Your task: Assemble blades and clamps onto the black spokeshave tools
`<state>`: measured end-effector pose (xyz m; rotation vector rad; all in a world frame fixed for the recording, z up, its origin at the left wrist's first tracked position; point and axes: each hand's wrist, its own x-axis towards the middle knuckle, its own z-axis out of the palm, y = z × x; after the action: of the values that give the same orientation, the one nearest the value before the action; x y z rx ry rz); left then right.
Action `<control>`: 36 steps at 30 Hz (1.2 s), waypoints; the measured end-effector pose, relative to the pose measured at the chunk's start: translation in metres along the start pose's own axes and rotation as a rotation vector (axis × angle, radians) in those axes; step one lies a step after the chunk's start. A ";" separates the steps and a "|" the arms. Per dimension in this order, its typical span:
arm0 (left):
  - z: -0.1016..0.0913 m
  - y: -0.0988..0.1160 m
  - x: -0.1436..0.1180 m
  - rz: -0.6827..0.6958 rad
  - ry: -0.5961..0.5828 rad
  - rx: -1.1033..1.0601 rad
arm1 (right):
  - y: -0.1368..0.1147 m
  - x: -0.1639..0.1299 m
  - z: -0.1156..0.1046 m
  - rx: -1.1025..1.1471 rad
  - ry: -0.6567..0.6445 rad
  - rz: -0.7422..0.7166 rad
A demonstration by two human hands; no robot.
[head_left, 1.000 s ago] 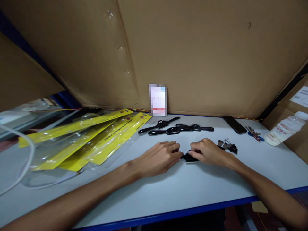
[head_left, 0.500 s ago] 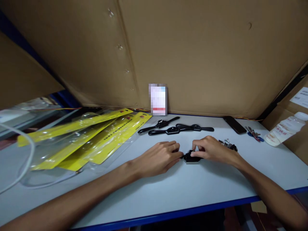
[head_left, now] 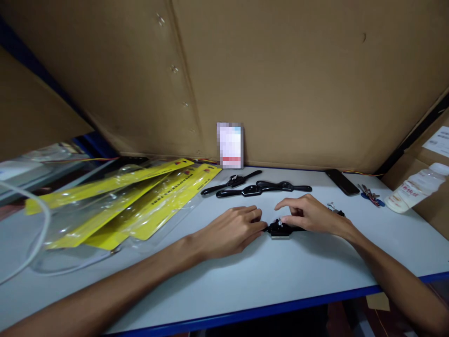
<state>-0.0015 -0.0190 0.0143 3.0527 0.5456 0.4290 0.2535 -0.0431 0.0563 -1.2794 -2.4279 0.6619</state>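
While the left hand point(head_left: 229, 230) lies knuckles-up on the white table point(head_left: 245, 276), its fingers curled around the left handle of a black spokeshave point(head_left: 279, 229) and pinning the tool flat, the right hand point(head_left: 310, 215) works at the tool's middle. Thumb and middle finger pinch a small silvery screw point(head_left: 279, 222) on top of the body, and the forefinger sticks out loose to the left. The spokeshave rests on the tabletop between the two hands, near the middle of the bench.

Judging by how things lie, the assembly looks partly done: the body already carries a pale blade edge along its near side, and the screw seems seated but probably not tightened. Just right of the right hand, a few small loose parts point(head_left: 335, 209) sit on the table, so more fitting seems left. Farther back, three more black spokeshaves point(head_left: 259, 186) lie in a row, and whether they are complete I cannot tell. Yellow-backed clear packaging sleeves point(head_left: 140, 201) are fanned out at the left, apparently unfilled.
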 end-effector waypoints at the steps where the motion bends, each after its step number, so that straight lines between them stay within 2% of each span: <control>1: 0.000 0.000 0.000 0.002 0.000 0.003 | 0.001 0.000 0.000 -0.003 -0.017 -0.004; 4: 0.000 0.000 0.000 0.002 -0.009 -0.001 | 0.001 0.000 0.006 -0.038 -0.047 0.014; 9: 0.001 0.000 0.000 -0.004 -0.017 -0.002 | -0.004 0.002 0.027 -0.224 0.029 0.018; 12: 0.001 0.000 0.000 -0.005 -0.026 -0.003 | -0.006 0.005 0.034 -0.231 0.046 0.049; 15: 0.001 0.000 0.000 -0.014 -0.031 -0.007 | -0.005 0.005 0.028 -0.143 0.074 0.083; 18: 0.000 0.000 0.000 -0.009 -0.024 -0.011 | -0.004 0.002 0.012 -0.043 0.090 0.068; 21: 0.001 0.000 -0.001 -0.003 -0.017 -0.007 | -0.004 -0.002 -0.004 0.019 0.031 0.025; 24: 0.001 0.000 -0.001 -0.003 -0.013 0.001 | -0.005 -0.003 -0.009 0.003 -0.060 0.027; 26: 0.001 0.000 -0.001 0.000 -0.010 0.002 | -0.004 -0.003 -0.003 -0.045 -0.084 0.043; 31: 0.001 0.000 0.000 -0.003 -0.010 0.001 | -0.002 0.002 0.023 -0.182 0.003 0.058; 36: 0.001 0.000 0.000 -0.017 -0.022 -0.004 | -0.005 0.004 0.031 -0.147 0.020 0.069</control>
<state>-0.0009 -0.0189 0.0134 3.0427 0.5681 0.3950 0.2328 -0.0498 0.0335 -1.4245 -2.4651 0.4936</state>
